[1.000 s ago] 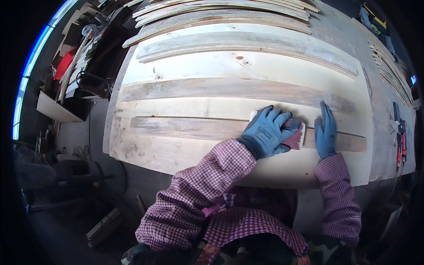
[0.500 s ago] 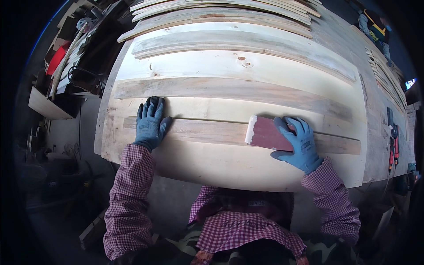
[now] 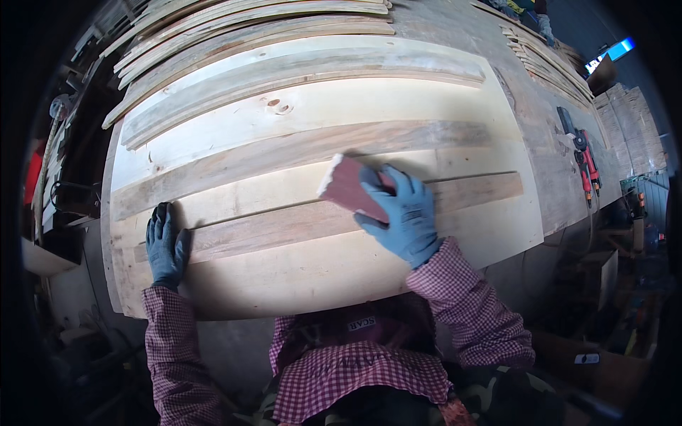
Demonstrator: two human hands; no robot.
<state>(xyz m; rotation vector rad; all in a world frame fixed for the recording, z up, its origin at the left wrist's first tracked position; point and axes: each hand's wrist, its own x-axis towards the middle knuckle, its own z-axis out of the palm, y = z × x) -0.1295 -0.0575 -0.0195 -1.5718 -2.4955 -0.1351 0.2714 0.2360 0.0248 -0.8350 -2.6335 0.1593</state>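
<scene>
Right hand [image 3: 406, 216] clamps the sandpaper block [image 3: 352, 189], probably light, stiff, by its four-o'clock end. Left hand [image 3: 165, 250] lies flat, thumb apart, at eight o'clock.

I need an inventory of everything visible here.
Large flat table: one, grey, centre
Wide wooden panel: one, cream, on table
Long wooden strips: several, greyish, across panel
Rectangular sanding block: one, maroon, over panel
Thin wooden slats: many, pale, back and right
Hand tools: number unclear, red-black, table's right
Dim clutter: uncountable, mixed colours, edges
Gloved left hand: one, blue, on nearest strip's left end
Gloved right hand: one, blue, gripping block
Checked sleeves: two, purple, below
</scene>
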